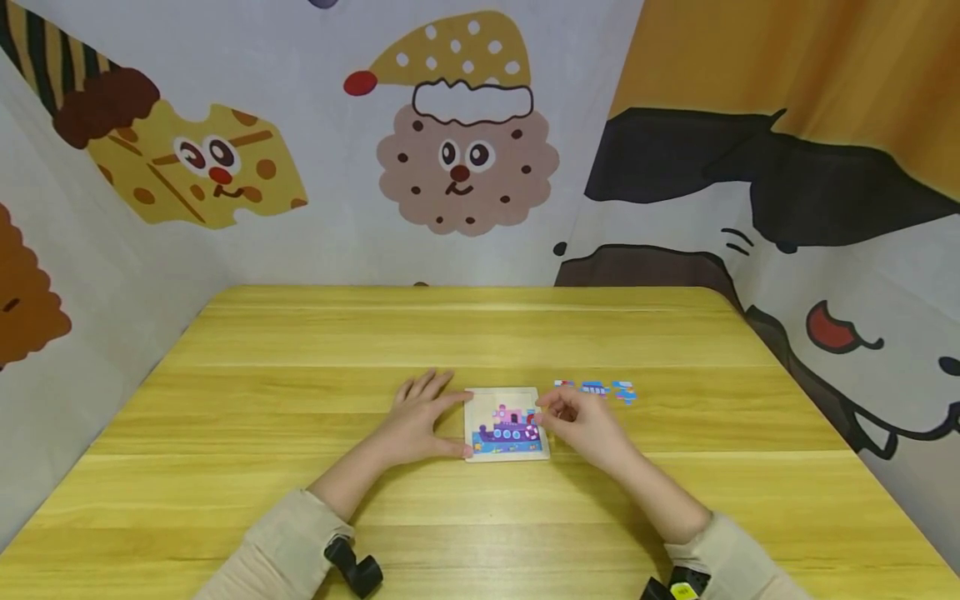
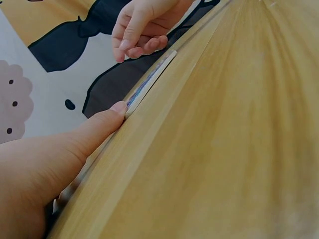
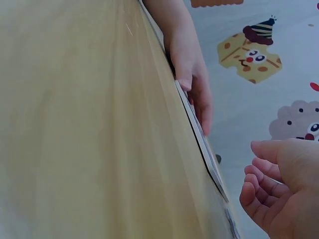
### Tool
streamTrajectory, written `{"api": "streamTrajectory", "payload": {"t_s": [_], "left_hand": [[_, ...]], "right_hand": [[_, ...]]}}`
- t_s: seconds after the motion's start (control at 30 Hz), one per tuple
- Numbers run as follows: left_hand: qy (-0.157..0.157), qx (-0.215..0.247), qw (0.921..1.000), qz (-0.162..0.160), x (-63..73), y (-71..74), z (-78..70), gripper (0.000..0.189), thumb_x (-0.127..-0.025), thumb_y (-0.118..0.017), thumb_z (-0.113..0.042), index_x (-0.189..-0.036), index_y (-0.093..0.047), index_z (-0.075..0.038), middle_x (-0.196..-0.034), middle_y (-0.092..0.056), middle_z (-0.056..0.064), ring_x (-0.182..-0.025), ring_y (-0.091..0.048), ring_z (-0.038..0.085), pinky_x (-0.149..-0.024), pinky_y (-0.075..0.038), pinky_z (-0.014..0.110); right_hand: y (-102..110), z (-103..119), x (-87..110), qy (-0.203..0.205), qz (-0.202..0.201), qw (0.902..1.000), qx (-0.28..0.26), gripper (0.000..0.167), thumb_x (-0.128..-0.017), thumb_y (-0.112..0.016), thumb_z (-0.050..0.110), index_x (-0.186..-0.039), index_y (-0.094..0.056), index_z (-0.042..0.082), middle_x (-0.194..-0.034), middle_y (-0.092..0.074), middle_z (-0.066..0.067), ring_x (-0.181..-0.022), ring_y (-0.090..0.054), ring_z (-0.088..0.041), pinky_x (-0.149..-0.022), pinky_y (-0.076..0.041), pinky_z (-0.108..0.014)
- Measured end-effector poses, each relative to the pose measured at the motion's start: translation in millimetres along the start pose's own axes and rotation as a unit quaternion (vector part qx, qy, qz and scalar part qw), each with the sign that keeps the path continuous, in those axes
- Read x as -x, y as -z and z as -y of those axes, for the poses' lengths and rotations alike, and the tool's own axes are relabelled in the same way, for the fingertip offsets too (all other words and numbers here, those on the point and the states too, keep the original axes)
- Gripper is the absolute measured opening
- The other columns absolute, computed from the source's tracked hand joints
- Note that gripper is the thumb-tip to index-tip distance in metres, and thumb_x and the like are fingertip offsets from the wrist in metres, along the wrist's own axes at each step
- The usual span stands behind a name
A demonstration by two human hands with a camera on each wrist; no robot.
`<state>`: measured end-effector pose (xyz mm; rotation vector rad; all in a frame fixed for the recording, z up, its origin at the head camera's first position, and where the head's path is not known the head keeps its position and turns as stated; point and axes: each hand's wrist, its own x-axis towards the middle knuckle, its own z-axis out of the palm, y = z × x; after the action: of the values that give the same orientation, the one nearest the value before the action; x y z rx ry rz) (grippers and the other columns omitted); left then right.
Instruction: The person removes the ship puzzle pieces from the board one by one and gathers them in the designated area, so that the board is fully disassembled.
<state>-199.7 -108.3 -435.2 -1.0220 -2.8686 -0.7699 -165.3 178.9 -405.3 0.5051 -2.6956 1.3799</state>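
A square puzzle board (image 1: 507,457) with a pale frame lies on the table, its lower part filled with a purple and pink boat on blue water. The upper part shows bare backing. My left hand (image 1: 412,425) rests at the board's left side, thumb at the near corner and index finger at the far one, other fingers spread. My right hand (image 1: 588,425) hovers by the right edge, thumb and index fingertips close together beside a red and blue puzzle piece (image 1: 532,416). In both wrist views its fingers are loosely curled, with nothing seen between them.
Several loose puzzle pieces (image 1: 595,388) lie beyond my right hand, one partly hidden by it. The wooden table (image 1: 480,333) reaches back to a wall hanging (image 1: 315,250) with cartoon figures. Black devices (image 1: 354,568) sit at both wrists.
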Motion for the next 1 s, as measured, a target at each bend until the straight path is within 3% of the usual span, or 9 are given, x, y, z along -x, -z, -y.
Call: {"api": "streamTrajectory", "payload": {"t_s": [0.47, 0.63, 1.0], "left_hand": [[0.005, 0.002, 1.0, 0.002, -0.2, 0.1, 1.0, 0.087, -0.073, -0.067, -0.069, -0.143, -0.047, -0.023, -0.156, -0.02, 0.017, -0.142, -0.008, 0.04, -0.108, -0.001, 0.062], [0.008, 0.001, 1.0, 0.004, -0.5, -0.8, 1.0, 0.087, -0.073, -0.066, -0.07, -0.144, -0.046, -0.023, -0.156, -0.019, 0.016, -0.142, -0.007, 0.04, -0.108, -0.001, 0.062], [0.007, -0.001, 1.0, 0.002, -0.7, -0.7, -0.8, 0.086, -0.073, -0.067, -0.069, -0.143, -0.047, -0.023, -0.156, -0.02, 0.017, -0.142, -0.008, 0.04, -0.108, -0.002, 0.062]], "right_hand": [[-19, 9, -6.9, 0.021, 0.051, 0.9978, 0.037, 0.026, -0.081, -0.077, 0.012, -0.104, -0.066, 0.006, -0.073, -0.057, 0.006, -0.061, -0.05, -0.013, -0.052, -0.043, -0.025], [-24, 9, -11.3, 0.002, 0.074, 0.9965, 0.038, 0.031, -0.08, -0.078, 0.011, -0.107, -0.065, 0.005, -0.072, -0.057, 0.005, -0.061, -0.05, -0.012, -0.052, -0.044, -0.025], [-29, 12, -14.7, -0.013, 0.071, 0.9945, 0.076, 0.036, -0.075, -0.082, 0.008, -0.107, -0.066, 0.006, -0.07, -0.056, 0.005, -0.06, -0.05, -0.011, -0.054, -0.045, -0.025]]}}
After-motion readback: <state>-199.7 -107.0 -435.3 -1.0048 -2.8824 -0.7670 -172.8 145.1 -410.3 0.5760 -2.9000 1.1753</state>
